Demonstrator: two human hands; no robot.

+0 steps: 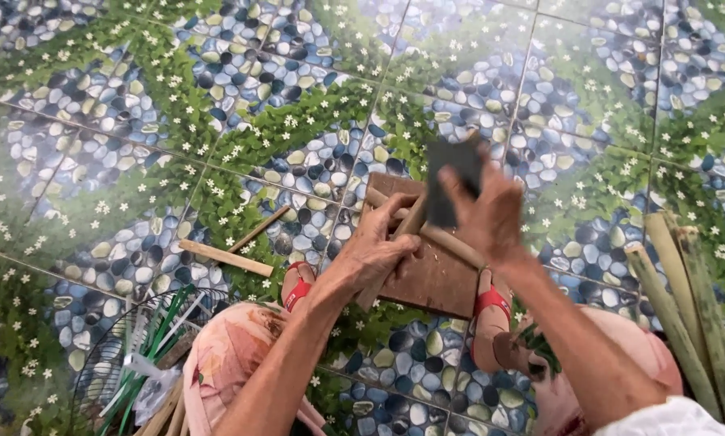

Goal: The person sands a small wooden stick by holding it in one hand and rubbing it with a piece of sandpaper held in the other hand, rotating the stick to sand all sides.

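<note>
Left hand clamps a bamboo strip upright on a wooden board; right hand grips a dark blade above it. Bamboo poles stand at right.

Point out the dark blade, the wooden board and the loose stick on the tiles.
Blade (453, 182), head view, flat middle.
Board (435, 282), head view, bare lower part.
Stick (225, 257), head view, mid-length.
</note>
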